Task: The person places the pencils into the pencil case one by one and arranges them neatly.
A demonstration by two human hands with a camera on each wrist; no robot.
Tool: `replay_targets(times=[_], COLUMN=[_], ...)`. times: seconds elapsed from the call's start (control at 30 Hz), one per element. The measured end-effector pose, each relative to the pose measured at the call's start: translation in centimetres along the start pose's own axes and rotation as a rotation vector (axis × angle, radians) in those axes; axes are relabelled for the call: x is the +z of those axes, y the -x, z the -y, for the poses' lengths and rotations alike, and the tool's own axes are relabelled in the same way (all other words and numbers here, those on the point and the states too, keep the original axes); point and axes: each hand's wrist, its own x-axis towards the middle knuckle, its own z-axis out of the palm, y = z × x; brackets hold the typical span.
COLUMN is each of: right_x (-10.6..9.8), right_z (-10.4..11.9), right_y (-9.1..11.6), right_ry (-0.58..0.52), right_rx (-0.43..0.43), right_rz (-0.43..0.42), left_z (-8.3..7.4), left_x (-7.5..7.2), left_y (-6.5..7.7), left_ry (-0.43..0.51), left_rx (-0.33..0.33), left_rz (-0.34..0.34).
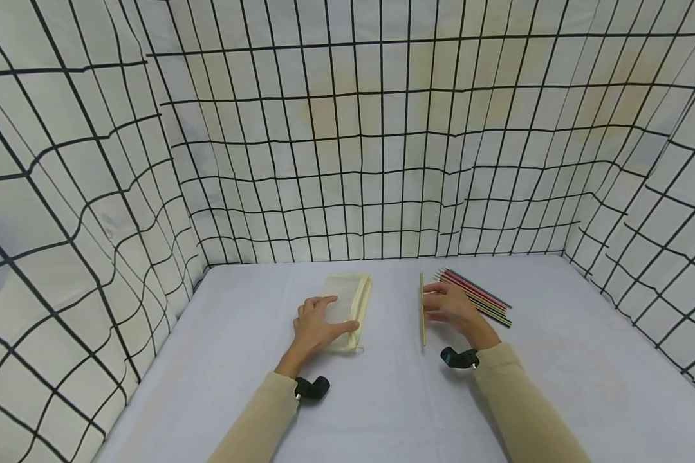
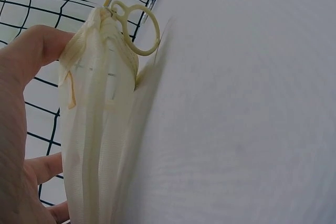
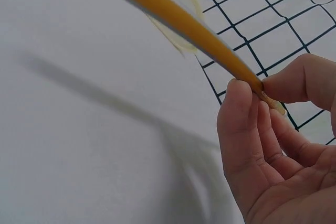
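Observation:
A cream, see-through zipper pouch (image 1: pixel 342 305) lies on the white table, left of the middle. My left hand (image 1: pixel 315 325) rests on it with thumb and fingers spread, the thumb by the zipper edge. In the left wrist view the pouch (image 2: pixel 94 140) bulges slightly, and a ring-shaped zipper pull (image 2: pixel 155 30) hangs at its end. My right hand (image 1: pixel 453 307) pinches a yellow pencil (image 3: pixel 189 27) between thumb and fingertips. The pencil's shadow lies apart from it on the table. Beside that hand, partly behind it, several colored pencils (image 1: pixel 486 297) lie in a loose bunch.
The white table (image 1: pixel 376 411) spreads around both hands. White walls with a black grid net (image 1: pixel 382 154) stand behind and on both sides. A black wrist camera (image 1: pixel 311 388) sits on the left wrist, another (image 1: pixel 459 357) on the right.

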Motion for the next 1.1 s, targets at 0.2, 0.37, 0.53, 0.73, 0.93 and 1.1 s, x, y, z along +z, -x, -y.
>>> replay_targets(times=[0.2, 0.37, 0.53, 0.73, 0.93, 1.1], right_x=[1.3, 2.4, 3.3, 4.2, 5.4, 6.6], right_z=[0.2, 0.0, -0.3, 0.0, 0.4, 0.7], right_y=[0.4, 0.2, 0.2, 0.4, 0.3, -0.2], right_ry=[-0.001, -0.011, -0.005, -0.022, -0.025, -0.008], right_rx=[0.0, 0.006, 0.014, 0.022, 0.035, 0.056], right_rz=[0.021, 0.039, 0.044, 0.054, 0.063, 0.068], left_z=[0.0, 0.0, -0.1, -0.2, -0.1, 0.0], left_x=[0.0, -0.1, -0.1, -0.1, -0.1, -0.2], left_y=[0.0, 0.0, 0.1, 0.1, 0.1, 0.1], left_ry=[0.01, 0.013, 0.017, 0.007, -0.004, 0.0], left_rx=[-0.008, -0.014, -0.017, -0.018, -0.017, -0.012], left_rz=[-0.001, -0.002, -0.006, -0.003, 0.003, 0.002])
